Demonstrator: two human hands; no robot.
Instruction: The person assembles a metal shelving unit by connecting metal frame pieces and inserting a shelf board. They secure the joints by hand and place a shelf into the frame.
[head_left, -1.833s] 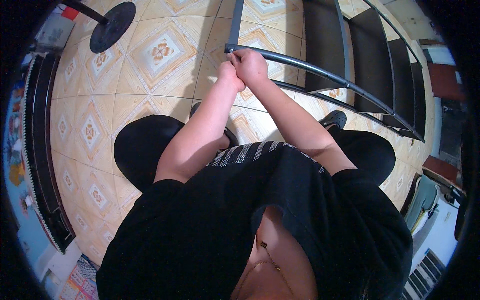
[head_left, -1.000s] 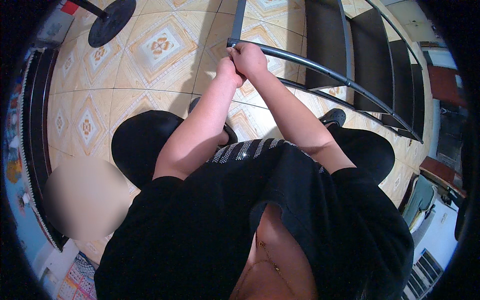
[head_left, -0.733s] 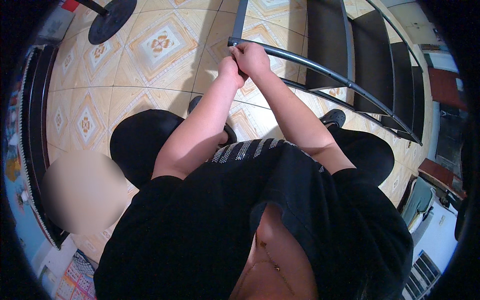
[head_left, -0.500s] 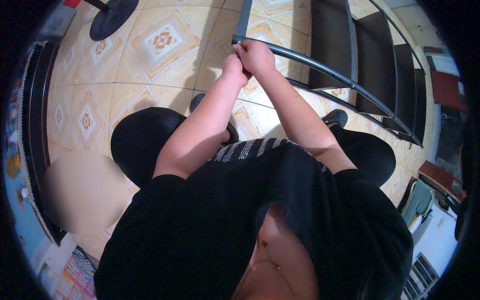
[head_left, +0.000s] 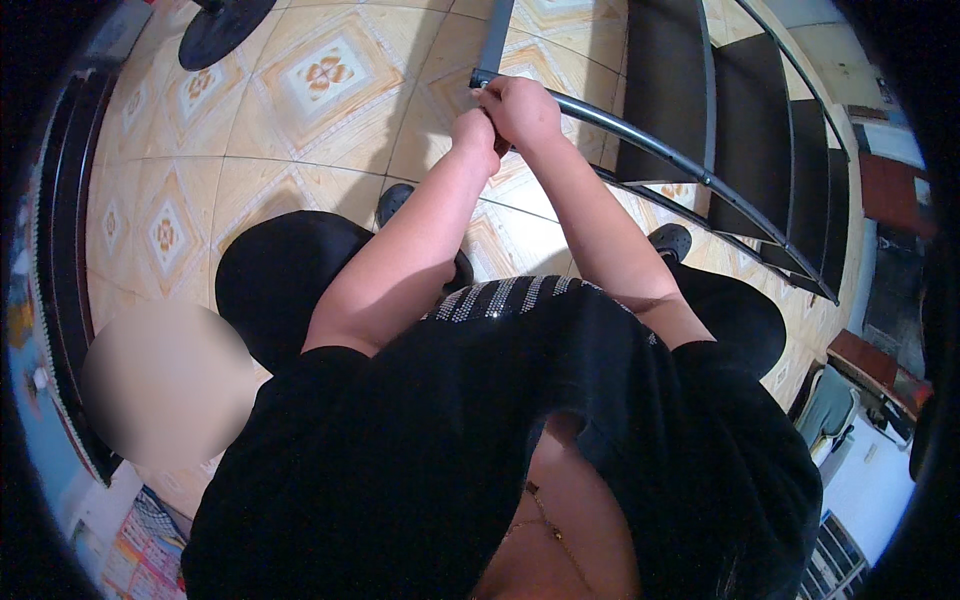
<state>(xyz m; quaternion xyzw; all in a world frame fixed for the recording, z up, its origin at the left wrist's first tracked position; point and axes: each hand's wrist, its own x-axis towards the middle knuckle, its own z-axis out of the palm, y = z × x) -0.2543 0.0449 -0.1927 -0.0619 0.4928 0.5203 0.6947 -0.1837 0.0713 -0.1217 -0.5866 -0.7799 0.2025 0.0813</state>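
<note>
Left hand (head_left: 474,130) and right hand (head_left: 527,112) together at corner of black rack (head_left: 755,120), top centre; round black base (head_left: 225,38) upper left.

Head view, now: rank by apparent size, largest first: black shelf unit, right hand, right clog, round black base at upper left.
1. Black shelf unit
2. Right hand and round black base: too close to rank, and the top edge crops the base
3. Right clog
</note>
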